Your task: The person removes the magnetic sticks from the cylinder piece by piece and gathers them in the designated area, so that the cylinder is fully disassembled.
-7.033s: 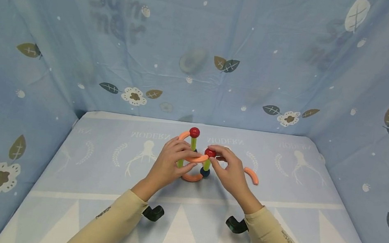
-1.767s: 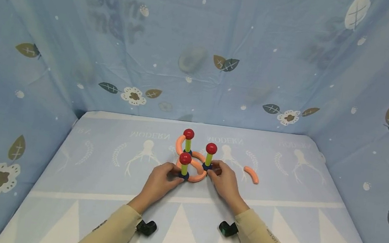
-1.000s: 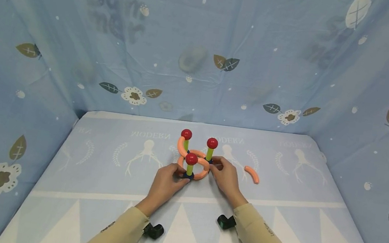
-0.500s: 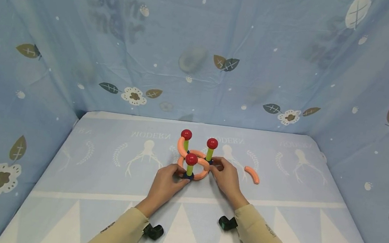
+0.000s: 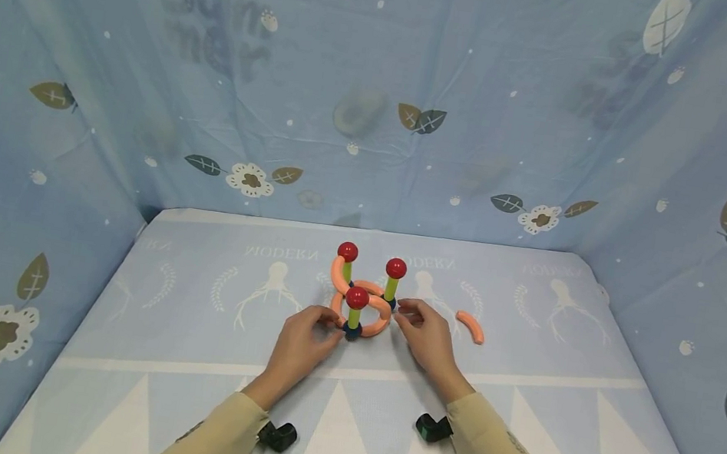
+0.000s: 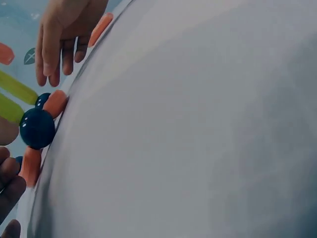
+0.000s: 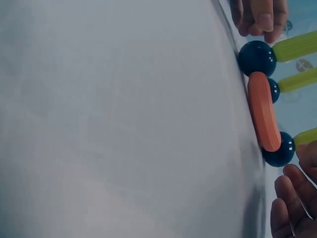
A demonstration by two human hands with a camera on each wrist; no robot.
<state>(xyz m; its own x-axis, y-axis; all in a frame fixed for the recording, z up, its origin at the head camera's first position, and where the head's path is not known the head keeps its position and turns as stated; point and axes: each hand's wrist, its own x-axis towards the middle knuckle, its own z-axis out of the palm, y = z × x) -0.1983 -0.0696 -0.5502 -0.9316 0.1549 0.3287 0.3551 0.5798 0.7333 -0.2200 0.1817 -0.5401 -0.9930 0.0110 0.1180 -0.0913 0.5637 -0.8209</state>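
Observation:
A toy frame of magnetic balls and sticks stands mid-table. Its base is a ring of orange curved sticks (image 5: 375, 328) and blue balls (image 7: 257, 58). Three green sticks (image 5: 391, 288) rise from it, topped by red balls (image 5: 357, 298). One orange curved stick (image 5: 338, 273) leans up to the rear left red ball. Another spans inward at the front red ball. My left hand (image 5: 299, 347) has relaxed fingers just left of the front blue ball (image 5: 352, 330). On the other side, my right hand (image 5: 429, 341) hovers with loosely bent fingers beside the right blue ball (image 5: 388, 304). Neither hand holds anything.
A loose orange curved stick (image 5: 470, 327) lies on the table right of the right hand. Black wrist cameras (image 5: 278, 437) stick out from both sleeves. Patterned blue cloth (image 5: 358, 164) hangs behind and at the sides of the patterned tabletop (image 5: 180, 341).
Seven seconds ago my hands held an orange curved stick at a red ball. Later they gripped the base's blue balls and turned the frame slightly. Now both have let go and drawn apart.

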